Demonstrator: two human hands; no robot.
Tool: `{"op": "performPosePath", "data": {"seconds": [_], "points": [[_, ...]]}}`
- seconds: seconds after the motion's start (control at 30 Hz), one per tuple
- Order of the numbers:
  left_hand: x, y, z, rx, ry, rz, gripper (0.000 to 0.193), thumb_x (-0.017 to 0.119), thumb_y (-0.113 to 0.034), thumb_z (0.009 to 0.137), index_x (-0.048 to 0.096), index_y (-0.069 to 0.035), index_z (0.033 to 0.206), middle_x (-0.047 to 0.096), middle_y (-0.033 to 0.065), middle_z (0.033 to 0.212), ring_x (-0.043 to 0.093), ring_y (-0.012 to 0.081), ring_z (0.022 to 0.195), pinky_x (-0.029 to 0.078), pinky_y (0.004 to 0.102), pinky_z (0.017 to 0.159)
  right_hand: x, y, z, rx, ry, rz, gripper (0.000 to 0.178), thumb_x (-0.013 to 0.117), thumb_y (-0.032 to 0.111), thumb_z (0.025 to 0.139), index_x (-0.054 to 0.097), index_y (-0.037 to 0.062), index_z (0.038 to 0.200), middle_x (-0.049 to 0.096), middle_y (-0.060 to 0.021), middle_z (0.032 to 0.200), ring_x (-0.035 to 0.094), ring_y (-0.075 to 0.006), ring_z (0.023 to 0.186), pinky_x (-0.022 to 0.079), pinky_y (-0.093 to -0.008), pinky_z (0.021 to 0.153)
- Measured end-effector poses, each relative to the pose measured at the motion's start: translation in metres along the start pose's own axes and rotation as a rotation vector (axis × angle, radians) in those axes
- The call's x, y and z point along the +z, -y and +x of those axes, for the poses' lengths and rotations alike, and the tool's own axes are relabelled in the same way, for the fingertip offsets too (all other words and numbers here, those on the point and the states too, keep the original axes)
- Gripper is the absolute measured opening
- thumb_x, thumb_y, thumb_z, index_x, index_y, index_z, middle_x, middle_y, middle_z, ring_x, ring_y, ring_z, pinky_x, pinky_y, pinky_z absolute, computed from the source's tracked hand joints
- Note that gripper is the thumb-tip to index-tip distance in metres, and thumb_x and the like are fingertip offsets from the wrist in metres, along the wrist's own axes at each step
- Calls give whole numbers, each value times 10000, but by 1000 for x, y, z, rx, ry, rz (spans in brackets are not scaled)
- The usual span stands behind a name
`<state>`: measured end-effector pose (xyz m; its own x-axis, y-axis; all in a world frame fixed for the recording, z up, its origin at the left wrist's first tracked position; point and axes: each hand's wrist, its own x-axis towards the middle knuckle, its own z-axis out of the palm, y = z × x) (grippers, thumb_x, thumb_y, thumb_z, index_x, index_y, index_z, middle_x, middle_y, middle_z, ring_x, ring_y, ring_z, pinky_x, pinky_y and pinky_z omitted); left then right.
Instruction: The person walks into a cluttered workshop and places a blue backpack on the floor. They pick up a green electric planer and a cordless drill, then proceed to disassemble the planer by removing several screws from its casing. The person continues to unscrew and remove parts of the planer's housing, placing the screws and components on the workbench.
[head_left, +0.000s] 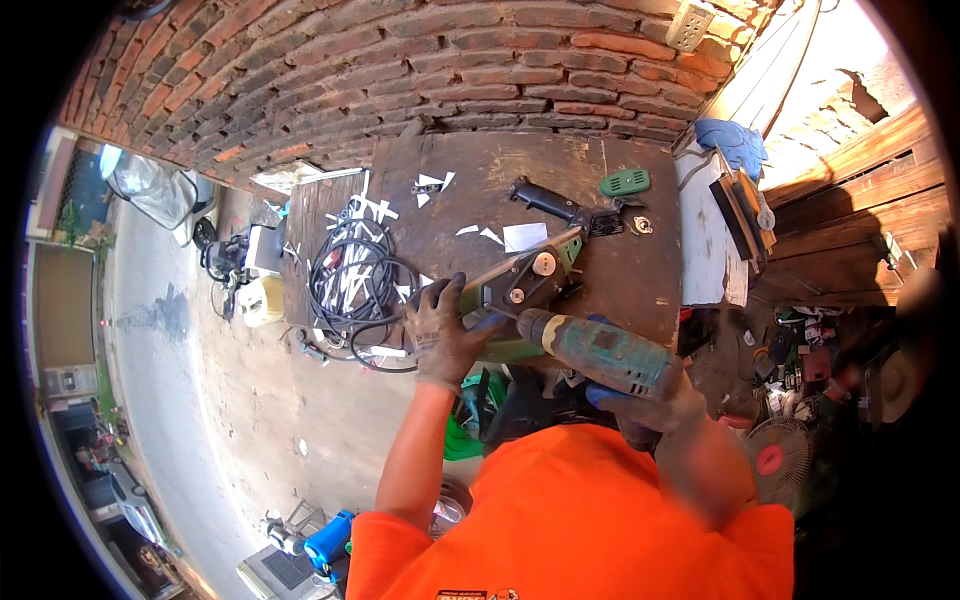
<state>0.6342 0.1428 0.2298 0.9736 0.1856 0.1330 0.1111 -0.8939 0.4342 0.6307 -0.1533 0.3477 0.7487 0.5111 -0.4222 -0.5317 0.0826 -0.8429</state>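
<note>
My gloved left hand [440, 335] is curled over the left end of the green machine [512, 282] at the table's [480, 160] near edge; my right [645, 408] is closed around the drill [600, 350], bit at the machine, contact unclear. Cable coil [322, 285] among paper scraps crowds the left; black handle [545, 198] and green cover [625, 181] lie beyond.

A green-and-black tool casing [525, 285] with two pale discs [544, 264] slants from eight to two o'clock at the desk's [480, 170] six-o'clock edge; a grimy teal drill [605, 352] points ten o'clock toward it.
</note>
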Motion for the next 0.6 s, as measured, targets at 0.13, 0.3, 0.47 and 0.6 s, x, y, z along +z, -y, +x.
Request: {"op": "performPosePath", "data": {"seconds": [0.13, 0.3, 0.47, 0.6], "points": [[6, 4, 0, 0, -33, -15, 804, 909, -465, 638, 638, -115, 1309, 587, 161, 1295, 510, 403, 1207, 388, 560, 1047, 2, -2, 1, 52, -48, -64, 621, 807, -22, 815, 559, -16, 1384, 696, -109, 1233, 660, -164, 1100, 518, -310, 951], [6, 4, -1, -27, -22, -92, 800, 911, -466, 629, 642, -122, 1300, 585, 145, 1302, 502, 405, 1211, 374, 556, 1052, 15, 11, 7, -38, -70, -115, 625, 786, -87, 786, 560, -57, 1368, 723, -151, 1178, 693, -204, 1089, 540, -340, 956], [9, 10, -1, 11, -36, -114, 815, 916, -456, 610, 637, -129, 1302, 586, 133, 1307, 494, 396, 1223, 380, 550, 1044, 23, 25, 9, 1, -61, -306, 627, 785, -83, 787, 556, -51, 1370, 717, -142, 1187, 684, -207, 1091, 536, -342, 955], [10, 12, -1, 12, -27, -112, 822, 919, -453, 601, 635, -135, 1304, 591, 117, 1303, 492, 401, 1222, 382, 547, 1043, 31, 28, 10, 23, -58, -335, 606, 766, -63, 826, 545, -40, 1391, 708, -120, 1210, 669, -181, 1087, 522, -326, 954]]}}
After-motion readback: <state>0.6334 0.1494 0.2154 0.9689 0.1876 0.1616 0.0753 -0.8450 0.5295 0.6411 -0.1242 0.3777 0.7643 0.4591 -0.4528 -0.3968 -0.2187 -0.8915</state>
